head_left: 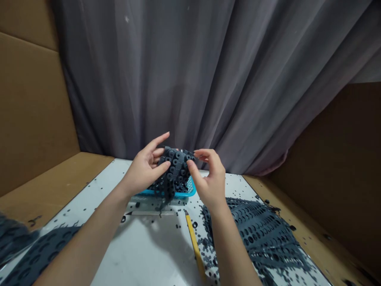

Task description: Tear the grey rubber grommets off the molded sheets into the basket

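Observation:
Above a blue basket (190,191), a bent piece of dark grey, rubber-like sheet (177,169) studded with ring-shaped parts is held up in both hands. My left hand (148,165) grips its left side, the thumb pressed on the front and the index finger stretched out upward. At the right edge, my right hand (210,174) has its thumb and fingertips closed on the piece. A ragged strip dangles from its lower end in front of the basket. More small dark ring parts lie in the basket, partly hidden behind the piece.
A yellow-handled tool (195,242) and a thin white pointed tool (151,213) lie on the white table (143,250). Perforated dark sheets (262,226) are stacked at right, with another sheet (44,254) at left. Small dark bits are scattered around. Cardboard walls and a grey curtain (166,79) enclose the table.

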